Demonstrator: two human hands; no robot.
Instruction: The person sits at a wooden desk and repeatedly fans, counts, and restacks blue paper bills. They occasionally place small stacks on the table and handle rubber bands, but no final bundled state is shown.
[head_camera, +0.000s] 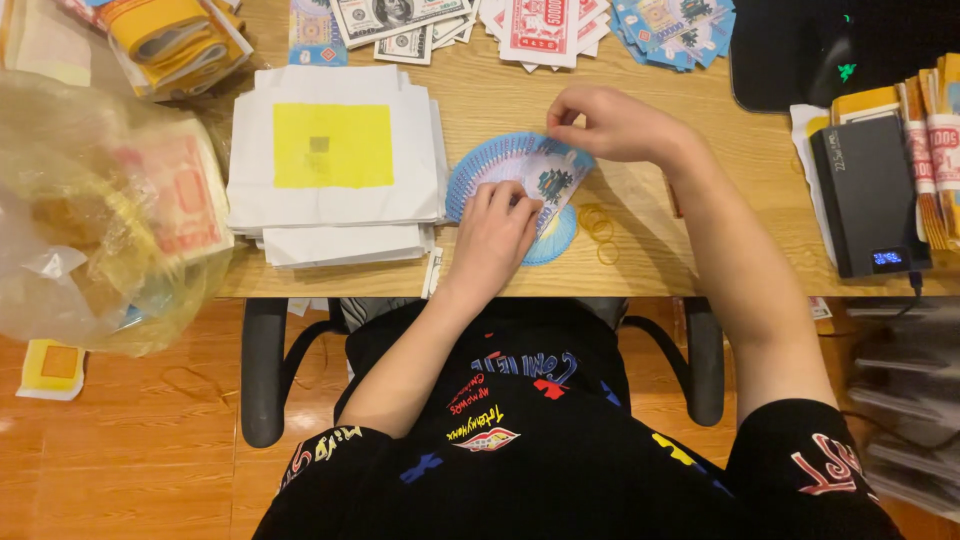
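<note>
Currently I see left hand (497, 228) pressed flat on blue note fan (520, 170); right hand (605, 125) pinching fan's top edge; rubber bands (597, 228) at fan's 4 o'clock; white stack (335, 215) at 9.

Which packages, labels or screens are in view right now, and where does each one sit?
Clear plastic bag: far left, crumpled, red and yellow papers inside.
White paper stack: left of the hands, square yellow label on top.
Black box: right table edge, small glowing blue screen.
Banded note bundles: far right, orange with red-and-white bands.
</note>
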